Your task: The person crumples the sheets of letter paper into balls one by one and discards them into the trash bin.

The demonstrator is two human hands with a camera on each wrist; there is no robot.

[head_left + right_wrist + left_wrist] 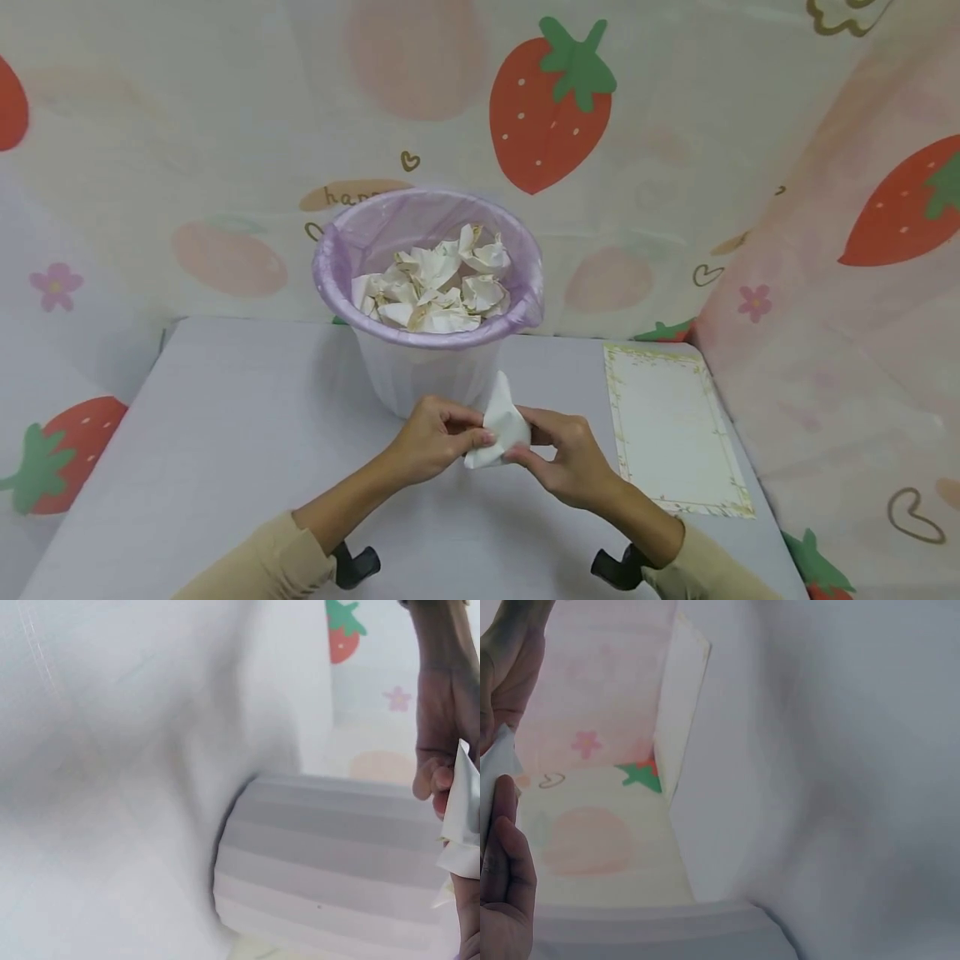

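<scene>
Between both hands, above the table in front of the bin, is a folded, partly crumpled sheet of white paper. My left hand pinches its left side between thumb and fingers. On the other side my right hand grips it, thumb at the front and fingers behind. The paper's pointed tip sticks up toward the bin. In the left wrist view the paper shows at the left edge, partly cut off. The right wrist view catches the paper at its right edge, with a bit of gold print.
A white ribbed bin with a purple liner stands at the table's back, holding several crumpled papers. A flat sheet with a gold leafy border lies on the right. Strawberry-patterned cloth hangs behind the table.
</scene>
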